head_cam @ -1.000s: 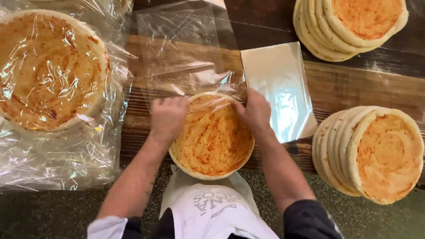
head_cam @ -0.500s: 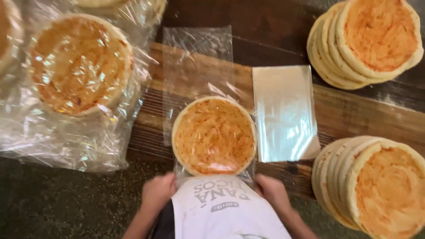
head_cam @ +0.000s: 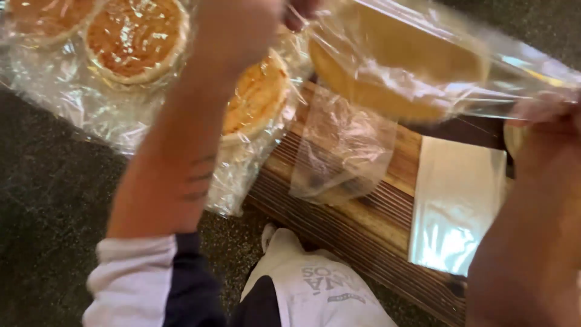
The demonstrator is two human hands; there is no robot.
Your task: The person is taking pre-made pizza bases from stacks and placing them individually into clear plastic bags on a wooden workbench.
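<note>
Both my hands hold up a round flatbread (head_cam: 387,66) inside a clear plastic bag (head_cam: 448,72), tilted in front of the camera. My left hand (head_cam: 242,24) grips the bag's left end near the top of the view. My right hand (head_cam: 544,121) grips its right end at the right edge. Below the lifted bag, an empty clear bag (head_cam: 339,145) lies on the wooden board (head_cam: 363,224).
Several bagged flatbreads (head_cam: 136,39) lie at the upper left on the dark counter (head_cam: 48,212). A stack of flat clear bags (head_cam: 457,206) rests on the board at the right. My white apron (head_cam: 315,290) shows at the bottom.
The flatbread lay bagged on the board with my hands at its near edge. Now both hands have lifted it, and the view has swung left.
</note>
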